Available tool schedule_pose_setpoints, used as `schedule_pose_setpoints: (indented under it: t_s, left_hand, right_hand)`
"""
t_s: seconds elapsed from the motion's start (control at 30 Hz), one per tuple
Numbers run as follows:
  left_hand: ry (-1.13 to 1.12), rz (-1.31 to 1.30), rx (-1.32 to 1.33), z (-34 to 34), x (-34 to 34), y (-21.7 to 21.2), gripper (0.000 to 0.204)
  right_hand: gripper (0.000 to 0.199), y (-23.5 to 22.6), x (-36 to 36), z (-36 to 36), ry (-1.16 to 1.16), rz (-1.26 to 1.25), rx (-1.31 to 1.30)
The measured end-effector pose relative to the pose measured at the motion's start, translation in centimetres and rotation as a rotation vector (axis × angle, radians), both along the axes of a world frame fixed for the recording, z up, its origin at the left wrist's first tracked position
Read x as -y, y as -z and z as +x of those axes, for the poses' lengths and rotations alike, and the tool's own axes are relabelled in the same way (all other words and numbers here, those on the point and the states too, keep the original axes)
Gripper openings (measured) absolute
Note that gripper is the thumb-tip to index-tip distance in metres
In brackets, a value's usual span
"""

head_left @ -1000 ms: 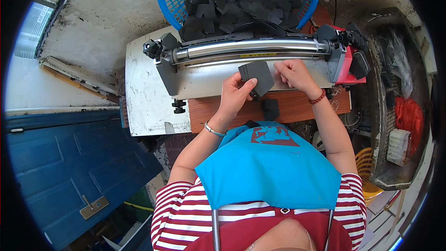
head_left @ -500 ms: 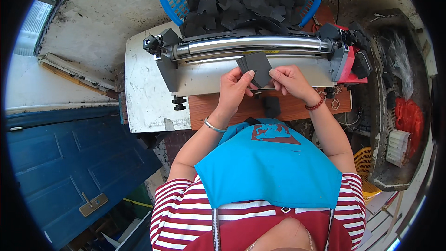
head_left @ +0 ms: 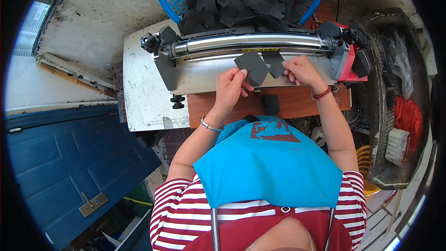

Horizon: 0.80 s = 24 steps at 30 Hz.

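My left hand [head_left: 231,88] holds a dark grey flat piece [head_left: 251,67] by its near edge, just in front of the shiny steel roller [head_left: 246,42] of a bench machine [head_left: 195,76]. My right hand [head_left: 302,72] pinches a second dark grey piece [head_left: 275,62] and presses it toward the slot under the roller. The two pieces overlap slightly. Another dark piece [head_left: 271,104] lies on the wooden board [head_left: 302,104] close to my body.
A blue plastic basket [head_left: 173,0] full of several dark grey pieces stands behind the machine. The machine's red end [head_left: 350,65] is at the right. A blue door panel [head_left: 60,158] lies at the lower left, a yellow basket [head_left: 364,167] at the right.
Both hands have moved the dark pieces away from my body, up to the roller. The piece in my right hand now reaches the roller's slot.
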<state>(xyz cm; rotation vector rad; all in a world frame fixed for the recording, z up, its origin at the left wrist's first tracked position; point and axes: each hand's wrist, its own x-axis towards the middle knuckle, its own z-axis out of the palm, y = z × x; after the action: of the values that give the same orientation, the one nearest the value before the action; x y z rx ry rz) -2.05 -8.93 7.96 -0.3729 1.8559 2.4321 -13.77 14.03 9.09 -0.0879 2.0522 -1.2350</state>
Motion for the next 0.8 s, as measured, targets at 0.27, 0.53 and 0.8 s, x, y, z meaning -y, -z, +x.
schedule_pose_setpoints:
  t_s: [0.27,0.53,0.8]
  left_hand:
    - [0.019,0.033,0.028,-0.6,-0.4,0.4,0.025]
    - [-0.035,-0.027,0.014,-0.5,0.6,0.2,0.027]
    - [-0.019,0.051,0.001,-1.1,-0.7,-0.4,0.030]
  right_hand:
    - [0.034,-1.0,2.7,1.9,-0.089,-0.256,-0.130]
    - [0.039,-0.5,0.5,-0.4,-0.086,0.082,-0.097]
    - [0.036,-0.6,3.5,2.2,-0.143,-0.218,-0.234]
